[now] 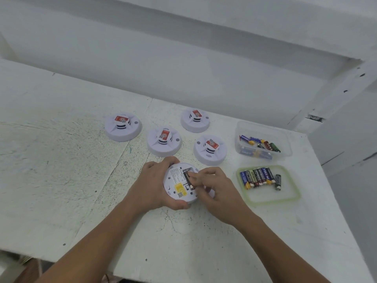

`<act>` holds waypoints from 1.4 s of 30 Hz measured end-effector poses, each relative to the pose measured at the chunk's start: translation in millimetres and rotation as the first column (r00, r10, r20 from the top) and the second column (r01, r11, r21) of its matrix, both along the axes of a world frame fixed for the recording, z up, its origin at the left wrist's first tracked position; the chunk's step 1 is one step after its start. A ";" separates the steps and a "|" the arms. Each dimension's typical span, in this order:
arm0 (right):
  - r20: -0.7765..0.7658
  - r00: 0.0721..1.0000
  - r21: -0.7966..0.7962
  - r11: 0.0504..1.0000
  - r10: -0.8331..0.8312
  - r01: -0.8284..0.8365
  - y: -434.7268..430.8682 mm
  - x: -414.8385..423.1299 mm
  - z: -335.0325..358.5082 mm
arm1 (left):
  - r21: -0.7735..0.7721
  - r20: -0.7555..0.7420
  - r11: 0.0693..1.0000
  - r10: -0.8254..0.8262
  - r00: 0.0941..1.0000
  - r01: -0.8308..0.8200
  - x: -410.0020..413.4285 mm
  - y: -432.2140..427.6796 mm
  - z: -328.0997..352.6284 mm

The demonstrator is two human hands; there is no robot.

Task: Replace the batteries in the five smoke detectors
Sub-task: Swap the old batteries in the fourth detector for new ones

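A white smoke detector lies upside down near the table's middle, its battery bay exposed beside a yellow label. My left hand grips its rim from the left. My right hand pinches a black battery lying in the bay. Behind it, several other white detectors stand face up, each with a red sticker on top: far left, centre, far back and right.
A green-rimmed lid at the right holds a row of several batteries. Behind it a clear plastic tub holds several loose batteries. The white table ends close on the right and at the front.
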State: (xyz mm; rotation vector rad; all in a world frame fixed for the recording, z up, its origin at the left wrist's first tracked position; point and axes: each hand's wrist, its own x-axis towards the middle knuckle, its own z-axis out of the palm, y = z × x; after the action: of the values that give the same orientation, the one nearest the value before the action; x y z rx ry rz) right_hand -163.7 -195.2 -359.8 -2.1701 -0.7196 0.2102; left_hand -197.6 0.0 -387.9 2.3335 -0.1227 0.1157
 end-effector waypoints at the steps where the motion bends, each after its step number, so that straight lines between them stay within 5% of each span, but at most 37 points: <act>1: 0.015 1.000 0.003 1.000 0.004 -0.004 -0.7 0.1 -2.8 | 0.002 -0.002 1.000 -0.001 1.000 0.001 0.1 0.2 -0.9; 12: 0.052 0.998 -0.087 0.996 0.035 -0.031 1.3 -1.4 -5.2 | 0.017 -0.012 1.000 0.007 1.000 -0.006 0.0 0.0 -2.5; 18: -0.221 0.975 -0.128 0.990 0.027 -0.056 3.3 26.3 36.5 | -0.026 0.003 1.000 0.012 1.000 -0.012 -3.7 -2.9 4.1; 22: -0.118 0.981 -0.002 0.988 -0.154 0.155 -10.1 83.7 60.8 | -0.026 -0.025 1.000 0.004 1.000 -0.005 -3.7 -2.7 5.2; 26: 0.178 0.908 -0.254 0.874 -0.378 0.414 -37.7 147.2 61.8 | -0.017 -0.035 1.000 0.008 0.999 -0.009 -4.0 -1.9 3.4; 31: 0.199 0.906 -0.651 0.641 -0.373 0.407 -61.8 186.9 31.6 | -0.005 -0.034 1.000 0.008 0.999 -0.008 -3.0 -1.0 1.2; 35: 0.173 0.901 -0.731 0.561 -0.398 0.389 -59.5 191.2 29.4 | 0.001 -0.024 1.000 0.011 1.000 -0.011 -1.2 0.3 -1.6; 42: 0.088 0.915 -0.725 0.605 -0.393 0.330 -59.5 190.5 32.7 | 0.000 -0.027 1.000 0.020 0.999 -0.020 -1.8 -0.4 0.0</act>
State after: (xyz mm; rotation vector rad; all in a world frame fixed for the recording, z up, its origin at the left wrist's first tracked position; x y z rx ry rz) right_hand 26.8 -254.7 -327.1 -3.0017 -0.0980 0.4234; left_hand -199.5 -0.4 -388.0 2.3351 -0.0855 0.0941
